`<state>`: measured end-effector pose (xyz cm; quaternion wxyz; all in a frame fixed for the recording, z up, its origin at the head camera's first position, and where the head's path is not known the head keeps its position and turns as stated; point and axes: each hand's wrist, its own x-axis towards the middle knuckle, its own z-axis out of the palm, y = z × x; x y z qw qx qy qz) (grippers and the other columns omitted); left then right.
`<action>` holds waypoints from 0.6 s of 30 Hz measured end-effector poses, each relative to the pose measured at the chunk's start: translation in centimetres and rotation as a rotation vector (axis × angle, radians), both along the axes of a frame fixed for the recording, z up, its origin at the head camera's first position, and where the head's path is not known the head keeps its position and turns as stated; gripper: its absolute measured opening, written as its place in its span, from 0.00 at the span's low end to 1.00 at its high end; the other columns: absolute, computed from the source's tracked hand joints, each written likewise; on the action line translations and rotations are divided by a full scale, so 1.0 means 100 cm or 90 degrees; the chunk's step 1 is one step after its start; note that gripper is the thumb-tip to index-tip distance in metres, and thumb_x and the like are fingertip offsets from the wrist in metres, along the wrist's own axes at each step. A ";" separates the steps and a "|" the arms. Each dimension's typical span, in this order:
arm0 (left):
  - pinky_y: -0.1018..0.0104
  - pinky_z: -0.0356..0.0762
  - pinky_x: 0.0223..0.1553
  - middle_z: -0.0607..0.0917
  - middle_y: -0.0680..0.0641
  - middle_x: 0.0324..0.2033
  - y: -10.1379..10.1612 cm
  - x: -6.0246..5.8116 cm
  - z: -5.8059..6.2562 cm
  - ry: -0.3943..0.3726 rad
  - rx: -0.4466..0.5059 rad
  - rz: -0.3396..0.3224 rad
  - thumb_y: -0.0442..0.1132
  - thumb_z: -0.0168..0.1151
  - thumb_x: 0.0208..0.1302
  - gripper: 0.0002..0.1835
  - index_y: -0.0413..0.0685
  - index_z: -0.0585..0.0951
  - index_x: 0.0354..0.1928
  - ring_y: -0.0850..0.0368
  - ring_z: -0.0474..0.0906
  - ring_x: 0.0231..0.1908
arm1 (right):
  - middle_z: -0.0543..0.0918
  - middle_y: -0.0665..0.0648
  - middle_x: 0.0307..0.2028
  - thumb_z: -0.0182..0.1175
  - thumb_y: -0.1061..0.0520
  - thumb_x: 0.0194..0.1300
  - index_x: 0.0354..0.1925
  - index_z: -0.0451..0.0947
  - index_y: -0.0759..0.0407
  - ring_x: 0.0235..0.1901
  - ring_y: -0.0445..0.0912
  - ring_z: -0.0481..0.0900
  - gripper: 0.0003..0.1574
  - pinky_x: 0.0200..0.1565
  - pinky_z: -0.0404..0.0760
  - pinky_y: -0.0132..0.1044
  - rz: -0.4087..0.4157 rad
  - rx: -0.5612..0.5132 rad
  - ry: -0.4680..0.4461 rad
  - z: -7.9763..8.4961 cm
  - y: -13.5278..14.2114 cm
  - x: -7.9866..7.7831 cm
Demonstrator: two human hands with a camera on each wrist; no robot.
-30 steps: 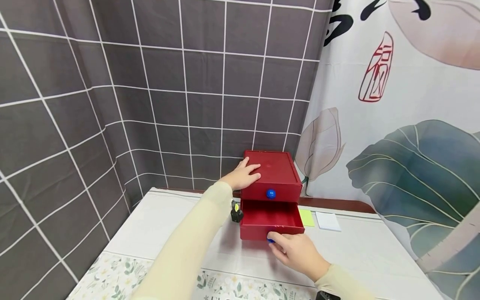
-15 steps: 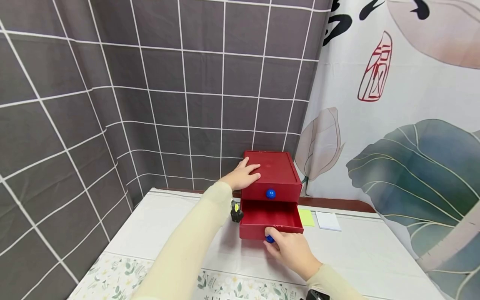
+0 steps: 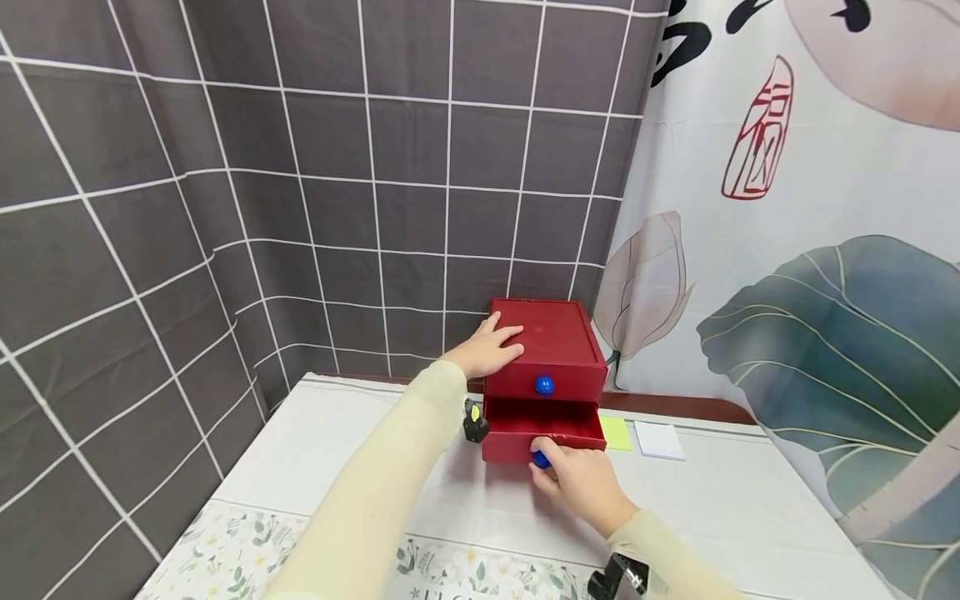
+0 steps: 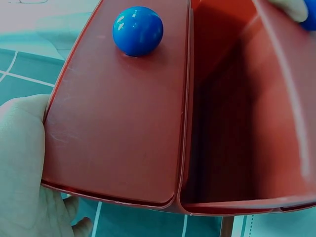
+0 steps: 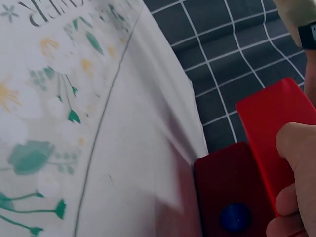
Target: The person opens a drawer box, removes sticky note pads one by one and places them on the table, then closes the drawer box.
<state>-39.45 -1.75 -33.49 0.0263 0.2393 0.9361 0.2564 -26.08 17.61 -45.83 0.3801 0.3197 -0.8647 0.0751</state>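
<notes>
A small red drawer cabinet (image 3: 551,332) with blue ball knobs stands on the table against the wall. Its upper drawer is closed, with a blue knob (image 4: 138,30) on its front. Below that, a drawer (image 3: 506,448) is pulled partway out; the part of its inside that shows holds nothing. My left hand (image 3: 486,350) rests with spread fingers on the cabinet's top left edge. My right hand (image 3: 585,487) pinches the pulled-out drawer's knob (image 3: 541,459) between thumb and fingers. Another front with a blue knob (image 5: 235,217) shows under that drawer in the right wrist view.
A yellow-green note pad (image 3: 616,434) and a white note pad (image 3: 659,440) lie right of the cabinet. Floral cloth (image 3: 247,542) covers the table's near edge. A grey checked curtain (image 3: 405,208) hangs behind, with a printed white curtain (image 3: 660,167) to the right.
The drawer has slid inward toward the cabinet, with my right hand moving forward on its knob. My left hand has stayed on the cabinet top.
</notes>
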 end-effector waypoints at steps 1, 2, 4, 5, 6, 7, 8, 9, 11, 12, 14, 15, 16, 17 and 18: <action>0.45 0.48 0.63 0.42 0.48 0.71 0.000 0.000 0.000 0.000 0.001 0.000 0.60 0.43 0.65 0.29 0.66 0.60 0.68 0.50 0.36 0.69 | 0.78 0.40 0.19 0.63 0.48 0.50 0.37 0.74 0.48 0.15 0.38 0.74 0.15 0.16 0.69 0.32 0.001 -0.004 -0.001 0.000 0.001 -0.002; 0.45 0.48 0.63 0.42 0.49 0.71 0.000 0.001 0.000 0.000 0.001 0.001 0.60 0.43 0.65 0.29 0.67 0.60 0.68 0.50 0.36 0.69 | 0.78 0.40 0.19 0.63 0.48 0.50 0.37 0.74 0.48 0.14 0.38 0.74 0.15 0.16 0.69 0.32 0.005 -0.008 -0.001 0.000 0.001 -0.004; 0.45 0.48 0.63 0.42 0.49 0.71 0.000 0.002 0.001 -0.003 0.001 0.004 0.60 0.43 0.65 0.30 0.67 0.60 0.68 0.51 0.36 0.69 | 0.80 0.41 0.20 0.63 0.49 0.50 0.37 0.74 0.49 0.15 0.38 0.75 0.15 0.17 0.71 0.32 0.012 -0.013 -0.002 0.000 0.001 -0.007; 0.45 0.48 0.63 0.42 0.49 0.71 0.000 0.003 0.001 -0.003 0.001 0.004 0.60 0.43 0.65 0.30 0.66 0.60 0.68 0.51 0.36 0.69 | 0.81 0.41 0.22 0.64 0.49 0.50 0.37 0.74 0.49 0.16 0.38 0.76 0.15 0.17 0.71 0.32 0.017 -0.015 -0.002 -0.001 0.001 -0.009; 0.45 0.48 0.63 0.42 0.49 0.71 0.000 0.003 0.001 -0.004 0.001 0.005 0.60 0.43 0.65 0.30 0.67 0.60 0.68 0.51 0.36 0.69 | 0.82 0.42 0.24 0.64 0.50 0.50 0.37 0.74 0.50 0.17 0.39 0.77 0.15 0.18 0.72 0.32 0.022 -0.018 -0.003 -0.001 0.002 -0.011; 0.45 0.48 0.63 0.42 0.49 0.71 0.000 0.004 0.001 -0.006 -0.001 0.006 0.60 0.43 0.65 0.30 0.67 0.59 0.68 0.51 0.36 0.69 | 0.83 0.42 0.26 0.64 0.50 0.50 0.37 0.74 0.50 0.17 0.39 0.78 0.14 0.18 0.72 0.32 0.024 -0.019 -0.002 -0.002 0.002 -0.013; 0.45 0.48 0.62 0.42 0.49 0.71 0.001 0.004 0.002 -0.006 -0.002 0.006 0.60 0.43 0.65 0.30 0.67 0.59 0.68 0.51 0.36 0.69 | 0.84 0.43 0.28 0.64 0.50 0.50 0.36 0.74 0.50 0.18 0.39 0.78 0.14 0.19 0.73 0.31 0.024 -0.019 -0.002 -0.002 0.002 -0.015; 0.45 0.48 0.62 0.42 0.49 0.71 0.001 0.004 0.002 -0.004 -0.002 0.004 0.60 0.43 0.65 0.30 0.67 0.59 0.68 0.51 0.36 0.69 | 0.84 0.43 0.30 0.64 0.50 0.51 0.36 0.74 0.50 0.19 0.39 0.79 0.14 0.19 0.73 0.31 0.022 -0.020 -0.002 -0.003 0.003 -0.016; 0.44 0.48 0.63 0.42 0.49 0.71 0.001 0.003 0.001 -0.003 -0.002 0.001 0.60 0.43 0.65 0.30 0.67 0.59 0.68 0.51 0.35 0.69 | 0.84 0.43 0.32 0.64 0.50 0.51 0.36 0.73 0.50 0.19 0.39 0.79 0.14 0.19 0.73 0.31 0.014 -0.025 -0.006 -0.005 0.003 -0.020; 0.44 0.48 0.63 0.42 0.49 0.71 0.001 0.003 0.000 -0.002 -0.001 0.001 0.60 0.43 0.65 0.30 0.67 0.59 0.68 0.51 0.35 0.69 | 0.84 0.43 0.33 0.64 0.50 0.51 0.36 0.73 0.50 0.19 0.39 0.79 0.14 0.19 0.73 0.32 0.010 -0.027 -0.008 -0.005 0.003 -0.022; 0.44 0.47 0.63 0.42 0.49 0.71 0.001 0.002 0.000 0.001 0.001 0.000 0.60 0.43 0.65 0.30 0.67 0.60 0.68 0.50 0.35 0.69 | 0.84 0.43 0.34 0.65 0.49 0.52 0.36 0.72 0.49 0.20 0.39 0.79 0.14 0.20 0.74 0.32 0.000 -0.030 -0.017 -0.007 0.003 -0.026; 0.44 0.47 0.63 0.42 0.49 0.71 0.002 0.002 -0.001 0.002 0.000 0.000 0.60 0.43 0.65 0.30 0.67 0.60 0.68 0.50 0.35 0.69 | 0.84 0.43 0.34 0.65 0.49 0.52 0.36 0.72 0.49 0.21 0.39 0.79 0.14 0.21 0.75 0.32 -0.002 -0.033 -0.022 -0.007 0.003 -0.027; 0.44 0.47 0.63 0.42 0.48 0.71 0.002 0.001 -0.001 0.003 0.001 0.000 0.60 0.43 0.65 0.30 0.67 0.60 0.68 0.50 0.35 0.69 | 0.84 0.43 0.35 0.65 0.49 0.52 0.36 0.72 0.49 0.21 0.38 0.79 0.14 0.21 0.75 0.32 -0.008 -0.036 -0.028 -0.007 0.003 -0.029; 0.44 0.47 0.63 0.42 0.49 0.71 0.002 0.001 -0.001 0.004 -0.001 0.001 0.60 0.43 0.65 0.30 0.67 0.60 0.68 0.50 0.35 0.69 | 0.84 0.43 0.36 0.65 0.50 0.52 0.35 0.72 0.49 0.21 0.38 0.79 0.14 0.21 0.75 0.31 -0.011 -0.039 -0.035 -0.008 0.003 -0.030; 0.44 0.47 0.63 0.42 0.49 0.71 0.002 0.001 -0.002 0.004 -0.001 0.001 0.60 0.43 0.65 0.30 0.67 0.60 0.68 0.50 0.35 0.69 | 0.84 0.43 0.36 0.66 0.50 0.52 0.35 0.72 0.49 0.21 0.38 0.79 0.14 0.21 0.75 0.31 -0.016 -0.042 -0.039 -0.008 0.003 -0.031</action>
